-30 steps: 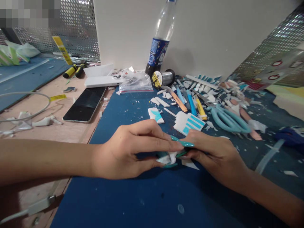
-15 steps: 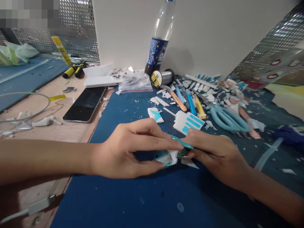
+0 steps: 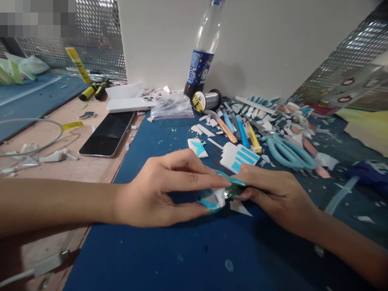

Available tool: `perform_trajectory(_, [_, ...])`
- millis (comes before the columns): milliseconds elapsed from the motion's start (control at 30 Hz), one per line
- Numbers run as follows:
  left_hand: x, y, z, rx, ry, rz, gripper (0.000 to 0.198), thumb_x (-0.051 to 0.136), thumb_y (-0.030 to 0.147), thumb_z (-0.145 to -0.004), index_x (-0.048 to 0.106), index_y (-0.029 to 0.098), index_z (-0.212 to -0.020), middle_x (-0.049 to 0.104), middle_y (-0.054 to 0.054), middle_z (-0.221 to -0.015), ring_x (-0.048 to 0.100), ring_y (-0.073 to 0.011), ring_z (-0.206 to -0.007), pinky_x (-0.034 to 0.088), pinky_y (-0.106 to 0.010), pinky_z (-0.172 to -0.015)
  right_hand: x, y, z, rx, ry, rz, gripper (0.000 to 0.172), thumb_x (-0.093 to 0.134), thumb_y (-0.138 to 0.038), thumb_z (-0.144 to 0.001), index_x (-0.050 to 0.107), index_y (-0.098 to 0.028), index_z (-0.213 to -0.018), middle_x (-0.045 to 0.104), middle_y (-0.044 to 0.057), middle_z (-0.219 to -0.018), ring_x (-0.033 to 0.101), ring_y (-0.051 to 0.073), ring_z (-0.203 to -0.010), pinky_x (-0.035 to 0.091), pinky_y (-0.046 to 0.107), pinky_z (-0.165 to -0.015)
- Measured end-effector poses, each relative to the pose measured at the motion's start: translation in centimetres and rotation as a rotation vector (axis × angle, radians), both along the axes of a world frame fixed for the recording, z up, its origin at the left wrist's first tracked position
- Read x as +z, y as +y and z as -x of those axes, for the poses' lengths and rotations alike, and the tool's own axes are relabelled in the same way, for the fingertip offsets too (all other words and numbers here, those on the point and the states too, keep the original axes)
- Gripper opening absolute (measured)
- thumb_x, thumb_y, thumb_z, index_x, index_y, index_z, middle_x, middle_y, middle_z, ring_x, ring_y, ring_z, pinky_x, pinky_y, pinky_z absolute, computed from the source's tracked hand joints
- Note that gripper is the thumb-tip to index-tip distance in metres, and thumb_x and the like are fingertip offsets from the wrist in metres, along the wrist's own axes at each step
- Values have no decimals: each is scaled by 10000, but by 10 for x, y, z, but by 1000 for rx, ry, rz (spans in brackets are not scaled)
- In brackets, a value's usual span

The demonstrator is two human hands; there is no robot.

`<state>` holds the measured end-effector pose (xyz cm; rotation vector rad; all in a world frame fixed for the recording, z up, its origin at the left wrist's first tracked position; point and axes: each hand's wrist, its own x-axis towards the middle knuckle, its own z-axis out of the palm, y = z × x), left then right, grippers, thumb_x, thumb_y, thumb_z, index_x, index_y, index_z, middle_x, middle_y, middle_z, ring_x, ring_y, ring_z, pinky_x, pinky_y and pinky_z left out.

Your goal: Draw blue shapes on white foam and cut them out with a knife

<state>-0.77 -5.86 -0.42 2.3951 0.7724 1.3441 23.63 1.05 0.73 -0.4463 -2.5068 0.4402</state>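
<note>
My left hand has its thumb and fingers closed around a small teal and white piece above the blue mat. From the right, my right hand pinches a small green and metallic item that meets the piece; the fingers partly hide it, and I cannot make out what it is. A white paper scrap lies just below the fingertips. Beyond the hands are a white piece with blue stripes and a smaller white and blue piece.
A dark phone lies at left. Behind stand a bottle and a wire spool. Coloured-handled tools, light-blue scissors and many scraps cover the right rear. A cable is at lower left.
The piece between my hands has tilted slightly, and more of the green and metallic item shows at my right fingertips. Both hands stay nearly in place.
</note>
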Motion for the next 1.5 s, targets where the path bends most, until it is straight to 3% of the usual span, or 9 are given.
perform_trajectory(200, [0, 1, -1, -13, 15, -34, 215, 677, 131, -885, 710, 75, -1090, 654, -73, -937, 672, -101, -854, 588, -157, -834, -2, -1, 0, 20, -5, -7, 313, 437, -341, -1022, 623, -195, -816, 635, -4, -613, 558, 85, -508, 420, 185, -473])
perform_trajectory(733, [-2, -2, -3, 21, 48, -42, 197, 631, 138, -921, 708, 103, -1099, 656, -64, -947, 684, -95, -831, 598, -150, -815, -2, -5, -1, 1, -16, -23, 140, 492, -158, -978, 619, -198, -935, 647, 3, -686, 581, 98, -572, 452, 187, -530])
perform_trajectory(967, [-3, -4, -2, 13, 50, -46, 193, 625, 135, -921, 712, 92, -1088, 654, -69, -933, 689, -94, -826, 590, -128, -820, -14, -11, -6, -42, 20, -10, 115, 527, -182, -965, 638, -204, -985, 615, -5, -715, 587, 102, -625, 462, 183, -590])
perform_trajectory(1167, [2, -3, -2, -7, -4, 56, 248, 716, 121, -830, 721, 141, -1077, 662, -53, -917, 684, -93, -780, 612, -126, -731, -4, -13, -2, -46, -3, -62, 148, 499, -176, -968, 646, -184, -952, 674, 17, -710, 663, 130, -636, 504, 187, -574])
perform_trajectory(1333, [2, -1, -2, -34, -70, 99, 296, 753, 101, -782, 724, 112, -1076, 665, -63, -922, 682, -102, -794, 617, -131, -746, -2, -9, -3, -34, 3, -57, 136, 511, -148, -950, 639, -193, -949, 682, 8, -703, 657, 125, -595, 521, 196, -561])
perform_trajectory(1500, [1, 0, -2, -41, -117, 121, 318, 763, 102, -775, 722, 136, -1089, 641, -52, -893, 667, -108, -766, 631, -148, -681, -1, -4, -5, -37, -7, -36, 184, 488, -266, -990, 647, -213, -916, 664, 0, -657, 624, 127, -542, 516, 226, -533])
